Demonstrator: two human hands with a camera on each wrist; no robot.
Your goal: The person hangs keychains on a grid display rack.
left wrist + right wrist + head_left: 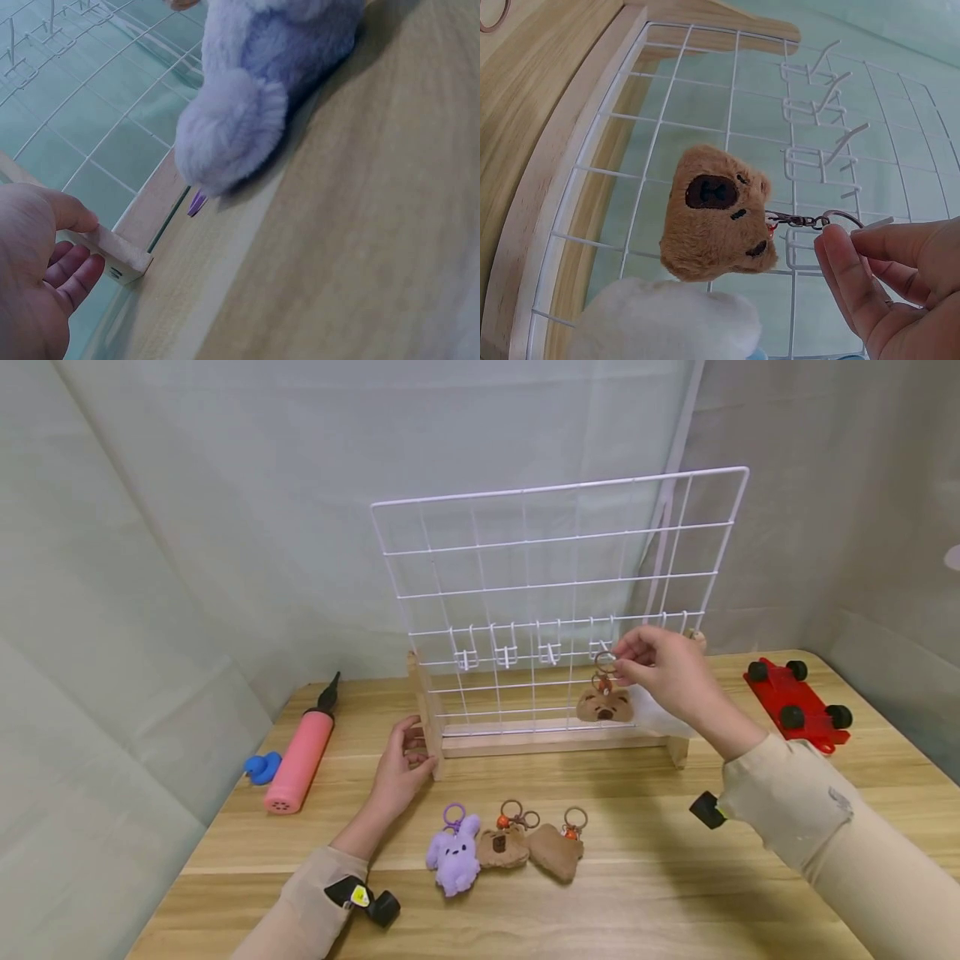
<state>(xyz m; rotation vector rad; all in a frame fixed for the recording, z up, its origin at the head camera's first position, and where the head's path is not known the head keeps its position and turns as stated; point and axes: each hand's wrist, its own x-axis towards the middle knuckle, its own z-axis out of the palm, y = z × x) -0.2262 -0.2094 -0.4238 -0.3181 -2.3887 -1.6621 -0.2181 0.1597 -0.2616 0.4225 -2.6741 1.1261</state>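
My right hand [667,672] pinches the metal ring [604,662] of a brown bear keychain [604,705], which hangs in front of the white wire grid [528,586]. In the right wrist view the ring is close to a hook [877,223], and the bear [714,214] dangles from its chain; whether the ring is on the hook I cannot tell. My left hand [401,767] holds the left wooden upright [425,710] of the stand, thumb on its edge in the left wrist view. Several white hooks [506,653] sit in a row on the grid.
On the table [375,935] in front lie a purple plush [456,857] and two brown plush keychains [504,846]. A pink pump [302,760] and blue duck [262,767] are at the left, a red toy car [798,703] at the right. Something white and fluffy [664,322] is beside the bear.
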